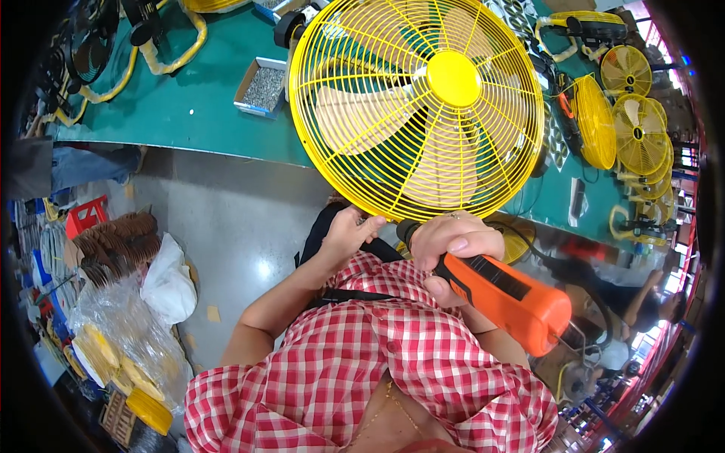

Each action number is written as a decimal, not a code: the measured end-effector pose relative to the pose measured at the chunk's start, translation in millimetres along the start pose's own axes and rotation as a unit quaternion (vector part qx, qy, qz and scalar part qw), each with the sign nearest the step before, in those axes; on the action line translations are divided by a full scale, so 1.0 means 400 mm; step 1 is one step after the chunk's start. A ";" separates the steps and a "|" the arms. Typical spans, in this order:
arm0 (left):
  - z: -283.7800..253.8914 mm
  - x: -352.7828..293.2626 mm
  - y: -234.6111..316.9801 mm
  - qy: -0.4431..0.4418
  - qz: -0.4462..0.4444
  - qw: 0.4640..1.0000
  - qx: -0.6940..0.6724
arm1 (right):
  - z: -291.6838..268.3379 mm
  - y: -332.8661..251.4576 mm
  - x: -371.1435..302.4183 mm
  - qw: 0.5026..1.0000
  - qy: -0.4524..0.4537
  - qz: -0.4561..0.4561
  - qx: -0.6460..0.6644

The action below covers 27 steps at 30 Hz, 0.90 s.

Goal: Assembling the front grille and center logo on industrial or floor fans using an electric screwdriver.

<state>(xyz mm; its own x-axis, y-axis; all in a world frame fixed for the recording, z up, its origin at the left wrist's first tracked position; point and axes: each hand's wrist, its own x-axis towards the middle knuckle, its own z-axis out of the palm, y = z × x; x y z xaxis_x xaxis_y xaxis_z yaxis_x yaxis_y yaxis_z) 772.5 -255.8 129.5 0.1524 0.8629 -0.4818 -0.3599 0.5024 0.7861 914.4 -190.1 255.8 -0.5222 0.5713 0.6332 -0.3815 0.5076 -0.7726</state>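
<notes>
A large fan with a yellow wire guard point(454, 78) and tan blades stands at the table's near edge, facing me. My right hand point(461, 235) is wrapped round an orange electric screwdriver point(521, 298), whose dark front end points toward the lower rim of the guard. My left hand point(353, 231) is closed at that same rim, just left of the screwdriver's tip, thumb and fingers drawn together. Whatever lies between those fingers is too small or hidden to name.
A box of small metal parts point(262, 89) sits on the green table point(181, 113), left of the fan. More yellow fan guards point(593, 121) stand at the right. Clear plastic wrapping point(132, 332) and a white bag point(168, 279) lie lower left. Another person's leg point(91, 164) shows at the far left.
</notes>
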 end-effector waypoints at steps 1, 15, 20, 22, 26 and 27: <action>-0.001 0.001 -0.002 0.003 -0.009 1.000 -0.008 | -0.003 -0.001 0.004 1.000 -0.010 -0.003 -0.003; -0.025 -0.034 -0.003 -0.106 -0.093 0.975 -0.173 | -0.060 -0.018 0.039 0.979 -0.031 0.125 0.157; -0.035 -0.099 0.158 -0.115 -0.174 0.965 -0.159 | -0.220 -0.098 0.102 0.876 0.424 0.227 0.039; -0.034 -0.089 0.212 -0.168 -0.117 0.969 -0.142 | -0.357 -0.082 0.119 0.849 0.436 0.296 -0.032; 0.037 -0.023 0.345 -0.188 -0.066 0.974 -0.107 | -0.544 -0.015 0.081 0.790 0.474 0.374 -0.107; 0.056 0.000 0.348 -0.164 0.002 0.986 -0.040 | -0.564 0.000 0.076 0.782 0.465 0.408 -0.075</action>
<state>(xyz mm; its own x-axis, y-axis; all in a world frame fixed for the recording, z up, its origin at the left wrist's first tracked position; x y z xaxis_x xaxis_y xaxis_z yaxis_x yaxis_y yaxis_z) 742.8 -184.8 247.7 0.4355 0.8421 -0.3181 -0.4300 0.5050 0.7483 1070.7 -27.4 285.6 0.2617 0.9314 -0.2530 -0.0794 -0.2405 -0.9674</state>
